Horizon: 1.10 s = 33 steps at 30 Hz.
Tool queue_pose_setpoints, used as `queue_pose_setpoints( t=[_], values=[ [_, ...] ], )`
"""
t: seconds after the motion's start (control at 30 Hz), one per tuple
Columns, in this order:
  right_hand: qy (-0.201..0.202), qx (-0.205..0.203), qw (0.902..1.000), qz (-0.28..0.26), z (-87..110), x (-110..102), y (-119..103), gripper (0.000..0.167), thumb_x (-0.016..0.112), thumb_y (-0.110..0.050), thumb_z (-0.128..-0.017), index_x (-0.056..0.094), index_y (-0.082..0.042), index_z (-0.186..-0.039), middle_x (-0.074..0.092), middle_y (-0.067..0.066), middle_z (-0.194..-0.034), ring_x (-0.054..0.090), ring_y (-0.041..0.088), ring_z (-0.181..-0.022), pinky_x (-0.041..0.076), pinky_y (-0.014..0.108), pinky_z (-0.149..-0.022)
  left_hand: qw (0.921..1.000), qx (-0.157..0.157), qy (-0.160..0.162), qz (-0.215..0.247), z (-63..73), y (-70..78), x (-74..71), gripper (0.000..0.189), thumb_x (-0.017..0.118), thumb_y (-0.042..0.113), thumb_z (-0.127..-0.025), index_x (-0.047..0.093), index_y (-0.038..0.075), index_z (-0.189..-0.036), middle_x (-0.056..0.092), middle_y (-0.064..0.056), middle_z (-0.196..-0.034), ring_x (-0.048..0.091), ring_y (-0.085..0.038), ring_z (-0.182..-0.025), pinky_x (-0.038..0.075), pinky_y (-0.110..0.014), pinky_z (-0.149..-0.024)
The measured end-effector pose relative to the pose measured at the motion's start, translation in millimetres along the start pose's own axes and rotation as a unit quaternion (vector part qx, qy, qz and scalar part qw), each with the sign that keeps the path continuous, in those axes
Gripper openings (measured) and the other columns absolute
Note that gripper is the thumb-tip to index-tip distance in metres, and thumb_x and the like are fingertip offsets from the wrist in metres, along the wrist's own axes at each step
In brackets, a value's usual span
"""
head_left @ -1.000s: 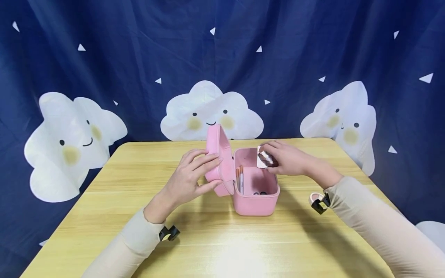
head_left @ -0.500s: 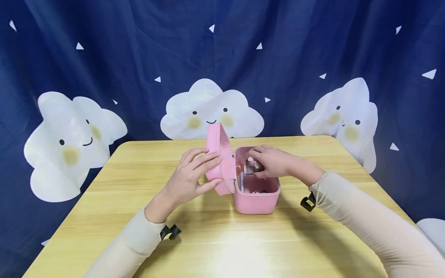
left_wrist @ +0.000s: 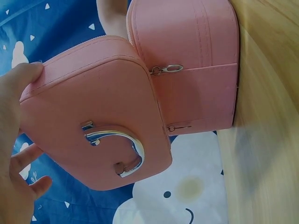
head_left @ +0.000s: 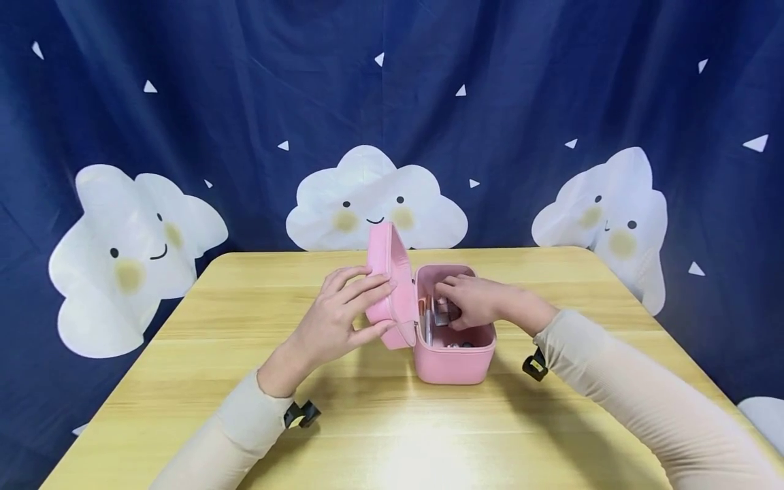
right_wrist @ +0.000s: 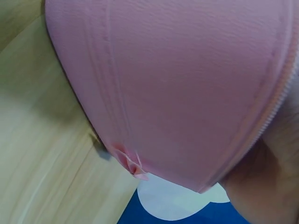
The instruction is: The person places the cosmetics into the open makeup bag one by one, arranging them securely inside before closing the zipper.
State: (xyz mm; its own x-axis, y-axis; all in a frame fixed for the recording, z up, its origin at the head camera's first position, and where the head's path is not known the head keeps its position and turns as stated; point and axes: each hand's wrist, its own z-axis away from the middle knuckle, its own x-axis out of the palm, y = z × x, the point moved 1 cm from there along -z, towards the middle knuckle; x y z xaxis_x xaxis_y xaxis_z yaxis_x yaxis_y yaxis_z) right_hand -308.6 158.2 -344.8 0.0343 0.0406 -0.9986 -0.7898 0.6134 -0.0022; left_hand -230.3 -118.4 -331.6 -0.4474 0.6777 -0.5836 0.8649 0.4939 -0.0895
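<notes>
In the head view a pink cosmetic case (head_left: 456,367) stands on the table with its lid (head_left: 381,255) raised to the left. My left hand (head_left: 333,313) holds the lid at its outer side. In the left wrist view, the lid's silver handle (left_wrist: 133,144) shows, with thumb and fingers at opposite edges. My right hand (head_left: 474,299) reaches over the case's right rim and pinches a small glossy container (head_left: 442,314), partly hidden by the fingers. Beside it, slim brushes or pens (head_left: 429,320) lean upright against the case's left wall. Small dark items (head_left: 465,345) lie at the near end inside.
The wooden table (head_left: 233,340) runs back to a dark blue curtain (head_left: 257,82) printed with clouds. A pink bow (right_wrist: 131,163) and a zip run along the case's outer side in the right wrist view.
My right hand has moved left and down into the case with the glossy container. A pale round thing near the right wrist no longer shows. The left hand keeps its place on the lid.
</notes>
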Motion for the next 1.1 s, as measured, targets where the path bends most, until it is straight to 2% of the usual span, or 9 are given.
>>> queue_pose_setpoints(
  t=[0.1,0.27,0.53,0.7,0.93,1.1],
  values=[
    [-0.021,0.004,0.9998,-0.001,-1.5,4.4,-0.2,0.046,0.082,-0.033,-0.076,0.052,-0.011,-0.104,0.048,0.0,-0.092,0.051,0.02,-0.084,0.048,0.038,-0.078,1.0,0.0,0.001,0.0,0.3,0.2,0.6,0.053,0.054,0.051,-0.097,0.066,0.007,-0.124,0.065,-0.007,-0.124,0.053,-0.034,-0.118,0.04,-0.052,-0.102],
    [-0.048,0.018,0.9985,0.017,-4.6,7.7,-4.5,0.05,0.082,-0.036,-0.076,0.055,-0.01,-0.111,0.051,0.0,-0.093,0.057,0.02,-0.083,0.051,0.039,-0.08,1.0,0.001,0.004,-0.002,1.0,0.9,0.6,0.052,0.055,0.051,-0.097,0.066,0.008,-0.124,0.064,-0.008,-0.125,0.053,-0.034,-0.117,0.041,-0.05,-0.102],
    [-0.066,0.025,0.996,0.054,-5.1,12.7,-9.0,0.058,0.08,-0.049,-0.074,0.056,-0.015,-0.114,0.052,-0.004,-0.092,0.059,0.02,-0.078,0.052,0.039,-0.077,1.0,0.001,0.001,-0.001,1.8,2.6,0.4,0.053,0.054,0.051,-0.097,0.066,0.008,-0.125,0.064,-0.008,-0.127,0.053,-0.034,-0.118,0.042,-0.051,-0.101],
    [-0.082,0.024,0.9943,0.064,-6.9,13.4,-11.9,0.054,0.08,-0.05,-0.075,0.055,-0.018,-0.111,0.053,-0.006,-0.09,0.058,0.018,-0.076,0.05,0.039,-0.074,1.0,0.002,0.003,-0.002,2.3,2.5,0.5,0.053,0.054,0.051,-0.097,0.066,0.008,-0.125,0.063,-0.008,-0.127,0.053,-0.035,-0.118,0.042,-0.05,-0.101],
    [-0.097,0.017,0.9938,0.051,-8.6,14.3,-13.6,0.036,0.077,-0.043,-0.082,0.055,-0.019,-0.098,0.054,-0.006,-0.075,0.057,0.017,-0.067,0.05,0.038,-0.065,1.0,-0.001,0.006,0.002,2.7,2.6,0.7,0.052,0.055,0.05,-0.097,0.066,0.007,-0.124,0.063,-0.009,-0.127,0.054,-0.035,-0.118,0.042,-0.049,-0.101],
    [-0.109,0.037,0.9924,0.042,-9.5,13.2,-15.2,0.021,0.069,-0.035,-0.09,0.054,-0.02,-0.091,0.053,-0.004,-0.07,0.055,0.019,-0.063,0.049,0.04,-0.061,1.0,-0.001,0.005,0.0,2.1,2.5,0.8,0.053,0.054,0.051,-0.097,0.066,0.007,-0.125,0.063,-0.009,-0.127,0.054,-0.034,-0.118,0.042,-0.05,-0.101]
  ],
)
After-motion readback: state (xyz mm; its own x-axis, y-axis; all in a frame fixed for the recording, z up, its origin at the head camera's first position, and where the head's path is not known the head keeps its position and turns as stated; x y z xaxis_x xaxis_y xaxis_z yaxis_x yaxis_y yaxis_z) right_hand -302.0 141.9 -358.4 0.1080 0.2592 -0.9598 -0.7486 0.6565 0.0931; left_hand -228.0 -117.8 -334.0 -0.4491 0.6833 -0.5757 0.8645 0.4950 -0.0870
